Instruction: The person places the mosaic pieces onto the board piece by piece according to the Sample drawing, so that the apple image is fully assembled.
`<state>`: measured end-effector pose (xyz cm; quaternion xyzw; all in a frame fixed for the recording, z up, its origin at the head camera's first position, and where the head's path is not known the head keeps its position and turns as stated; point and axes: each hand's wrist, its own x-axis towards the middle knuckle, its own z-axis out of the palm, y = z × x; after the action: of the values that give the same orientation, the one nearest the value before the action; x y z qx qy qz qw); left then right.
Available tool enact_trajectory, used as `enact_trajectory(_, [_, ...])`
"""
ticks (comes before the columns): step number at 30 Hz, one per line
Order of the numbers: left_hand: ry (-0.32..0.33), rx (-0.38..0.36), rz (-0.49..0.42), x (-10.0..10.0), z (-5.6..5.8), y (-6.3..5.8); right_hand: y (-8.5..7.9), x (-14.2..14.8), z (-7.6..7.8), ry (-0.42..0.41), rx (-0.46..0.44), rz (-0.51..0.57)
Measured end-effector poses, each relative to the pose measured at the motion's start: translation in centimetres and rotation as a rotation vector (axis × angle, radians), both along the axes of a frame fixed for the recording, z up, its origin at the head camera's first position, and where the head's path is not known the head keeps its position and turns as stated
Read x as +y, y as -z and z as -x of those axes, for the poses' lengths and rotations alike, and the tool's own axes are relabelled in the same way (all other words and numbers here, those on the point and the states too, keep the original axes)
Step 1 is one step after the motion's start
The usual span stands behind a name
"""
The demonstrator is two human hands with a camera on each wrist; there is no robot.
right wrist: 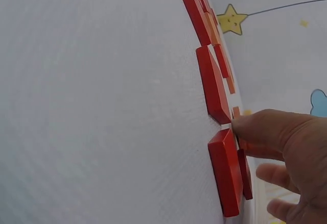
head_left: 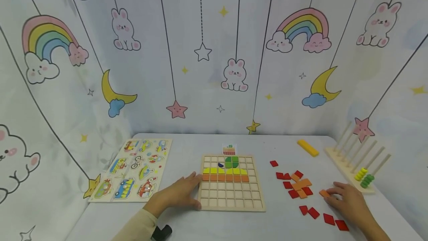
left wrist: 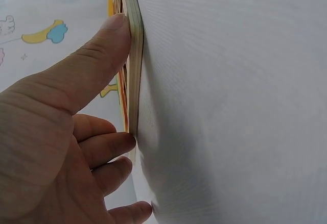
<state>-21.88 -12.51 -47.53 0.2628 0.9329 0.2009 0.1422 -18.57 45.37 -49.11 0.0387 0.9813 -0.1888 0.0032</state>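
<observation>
My left hand (head_left: 182, 192) lies at the left edge of a wooden grid board (head_left: 230, 205). In the left wrist view its thumb (left wrist: 115, 27) rests against the board's edge, with loosely bent fingers beside it. Green pieces (head_left: 232, 162), a small dark blue piece (head_left: 220, 165), a yellow row (head_left: 224, 171) and an orange row (head_left: 225, 178) fill part of the grid. On the right, my right hand (head_left: 347, 200) pinches a small orange tile (head_left: 323, 193) at the table between thumb and fingers. Red tiles (head_left: 328, 219) lie just in front of that hand.
Several red and orange tiles (head_left: 297, 185) lie scattered right of the board. A small picture card (head_left: 229, 149) stands behind it. Further out are a vehicle puzzle board (head_left: 113, 196), a yellow bar (head_left: 307, 147), a peg rack (head_left: 351, 172) with beads, and a black object (head_left: 162, 233).
</observation>
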Motion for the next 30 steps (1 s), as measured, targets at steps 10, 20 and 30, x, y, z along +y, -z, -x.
enact_trajectory(10, [-0.001,0.0,-0.002,0.0,-0.1,0.1,-1.8,-1.8,1.0,-0.014,0.012,0.171])
enact_trajectory(20, [-0.008,-0.006,0.002,0.0,-0.1,-0.3,-3.6,-11.3,4.1,-0.29,0.123,0.314])
enact_trajectory(30, [0.009,0.01,-0.002,-0.1,-0.1,-0.1,-1.0,-20.5,5.8,-0.415,0.009,0.315])
